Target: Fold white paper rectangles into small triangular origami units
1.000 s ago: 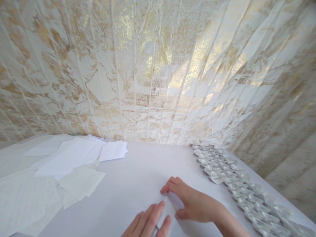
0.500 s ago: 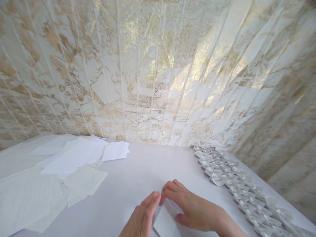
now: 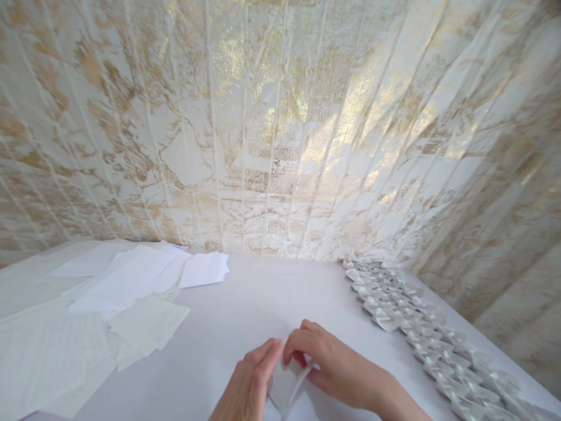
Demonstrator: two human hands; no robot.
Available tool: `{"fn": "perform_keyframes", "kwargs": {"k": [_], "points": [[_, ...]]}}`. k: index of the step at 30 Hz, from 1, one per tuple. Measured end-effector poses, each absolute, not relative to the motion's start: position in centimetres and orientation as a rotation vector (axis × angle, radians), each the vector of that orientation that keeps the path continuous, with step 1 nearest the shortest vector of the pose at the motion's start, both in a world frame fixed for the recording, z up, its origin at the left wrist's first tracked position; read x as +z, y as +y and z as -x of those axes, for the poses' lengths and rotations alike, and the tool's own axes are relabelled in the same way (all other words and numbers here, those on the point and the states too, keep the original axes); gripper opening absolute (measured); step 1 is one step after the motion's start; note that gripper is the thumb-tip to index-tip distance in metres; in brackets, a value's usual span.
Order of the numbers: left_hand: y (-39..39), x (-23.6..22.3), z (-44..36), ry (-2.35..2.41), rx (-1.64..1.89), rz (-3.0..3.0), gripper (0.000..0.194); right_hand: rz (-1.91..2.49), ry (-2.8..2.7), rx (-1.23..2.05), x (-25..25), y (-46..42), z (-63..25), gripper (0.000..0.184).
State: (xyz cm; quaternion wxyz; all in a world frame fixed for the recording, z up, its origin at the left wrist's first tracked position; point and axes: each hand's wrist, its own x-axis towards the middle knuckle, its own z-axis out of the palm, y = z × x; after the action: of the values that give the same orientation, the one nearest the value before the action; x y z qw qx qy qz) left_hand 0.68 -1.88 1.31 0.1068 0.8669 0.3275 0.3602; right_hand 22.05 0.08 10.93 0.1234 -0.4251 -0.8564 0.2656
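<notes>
White tabletop (image 3: pixel 280 292) shows as a broad band between loose papers (image 3: pixel 127 278) on the left and overlapping rows of folded pieces (image 3: pixel 407 318) on the right. Its far edge meets a gold-patterned backdrop (image 3: pixel 272 128); its right edge slants toward the viewer beyond the rows. A small paper stack (image 3: pixel 204 269) sits near the far edge, beside the loose papers. Both hands are well apart from these items.

Left hand (image 3: pixel 252 380): set on its side, fingers extended and held together, tips directed away from the viewer, lying along the left of the paper; whether it grips cannot be told. Right hand (image 3: pixel 337 362): enters from the lower right, wrist slanting, fingers bent down over the paper, thumb nearer the viewer beside a raised flap; a firm pinch cannot be confirmed.

Folded paper (image 3: pixel 280 380): located between the hands at the bottom of the view. A corner points toward the viewer; the flap's edge rises from there, slanting away and rightward to the right thumb. Its overall long axis cannot be determined, being partly covered.
</notes>
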Motion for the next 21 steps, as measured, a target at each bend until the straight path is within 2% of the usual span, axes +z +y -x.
{"fn": "perform_keyframes", "kwargs": {"k": [3, 8, 14, 16, 19, 21], "points": [[-1.2, 0.2, -0.7, 0.995, 1.040, -2.698, 0.059, 1.177, -2.431, 0.562, 9.3, 0.9, -21.8, 0.035], [0.0, -1.8, -0.3, 0.978, 0.916, -3.107, 0.033, 1.183, -2.404, 0.351, 7.6, 1.9, -22.3, 0.029], [-0.7, 0.3, 0.3, 1.190, 0.610, -3.228, 0.046, 1.203, -2.534, 0.592, 10.3, 1.2, -23.5, 0.047], [-1.0, 1.2, 0.3, 1.221, 0.575, -3.211, 0.046, 1.222, -2.533, 0.676, 10.8, 1.1, -23.7, 0.043], [-1.1, 1.6, 0.3, 1.207, 0.575, -3.201, 0.044, 1.255, -2.493, 0.702, 10.7, 1.2, -23.9, 0.027], [-0.8, 1.4, 0.2, 1.184, 0.600, -3.202, 0.041, 1.267, -2.484, 0.737, 10.6, 1.3, -24.0, 0.027]]}}
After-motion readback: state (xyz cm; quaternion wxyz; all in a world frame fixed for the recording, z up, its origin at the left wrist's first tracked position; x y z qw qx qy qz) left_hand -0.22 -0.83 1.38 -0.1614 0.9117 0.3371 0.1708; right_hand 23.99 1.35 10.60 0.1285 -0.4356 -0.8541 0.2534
